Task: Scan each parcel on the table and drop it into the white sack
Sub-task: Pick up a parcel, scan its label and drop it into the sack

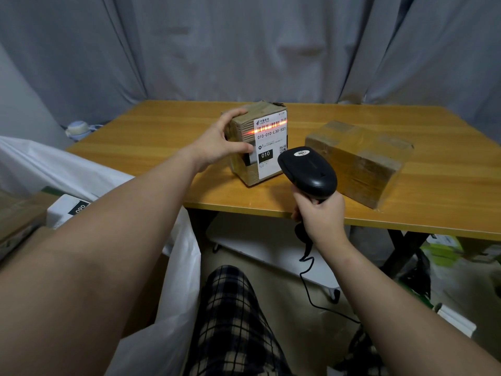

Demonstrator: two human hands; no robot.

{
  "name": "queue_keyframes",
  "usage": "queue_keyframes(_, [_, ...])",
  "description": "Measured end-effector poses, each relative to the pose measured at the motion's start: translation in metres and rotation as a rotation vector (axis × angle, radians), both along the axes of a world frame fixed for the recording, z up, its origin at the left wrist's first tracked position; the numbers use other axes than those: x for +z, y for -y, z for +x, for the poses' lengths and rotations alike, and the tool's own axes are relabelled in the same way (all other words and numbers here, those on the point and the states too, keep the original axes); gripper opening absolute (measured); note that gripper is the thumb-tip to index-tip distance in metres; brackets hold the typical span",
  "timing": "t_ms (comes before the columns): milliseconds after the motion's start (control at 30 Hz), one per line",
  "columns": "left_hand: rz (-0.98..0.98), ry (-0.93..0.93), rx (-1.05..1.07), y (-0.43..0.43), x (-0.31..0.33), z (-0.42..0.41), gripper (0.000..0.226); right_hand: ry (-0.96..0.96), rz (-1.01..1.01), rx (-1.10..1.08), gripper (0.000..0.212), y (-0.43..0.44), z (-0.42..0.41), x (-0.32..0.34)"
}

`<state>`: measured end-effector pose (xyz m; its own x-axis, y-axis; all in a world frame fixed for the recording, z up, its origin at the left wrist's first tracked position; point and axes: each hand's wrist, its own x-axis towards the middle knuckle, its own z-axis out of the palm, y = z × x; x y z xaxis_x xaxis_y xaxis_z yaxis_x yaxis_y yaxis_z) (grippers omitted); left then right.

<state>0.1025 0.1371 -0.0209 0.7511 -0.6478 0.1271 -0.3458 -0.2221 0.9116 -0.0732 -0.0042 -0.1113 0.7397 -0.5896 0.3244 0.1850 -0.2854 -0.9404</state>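
We note our left hand [217, 143] gripping the upright parcel [259, 143]; just right of it, our right hand [320, 215] clasps the scanner [307, 170], beam across its label [272, 143].

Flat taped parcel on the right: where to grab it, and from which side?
Likely from above, thumb on the near side face, fingers over the far one, about mid-length. The flat taped parcel lies broad face up on the table, standing clear of the upright parcel, so both faces look reachable. Glossy tape covers the top, so clamp the sides.
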Motion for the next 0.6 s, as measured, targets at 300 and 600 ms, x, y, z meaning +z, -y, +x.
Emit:
queue_keyframes(300, [-0.006, -0.007, 0.009, 0.000, 0.001, -0.001, 0.079, 0.051, 0.031, -0.015, 0.028, -0.003, -0.003, -0.002])
queue_keyframes(600, [0.010, 0.001, 0.021, 0.000, 0.001, 0.001, 0.079, 0.027, 0.060, -0.048, 0.023, -0.008, -0.010, -0.014])
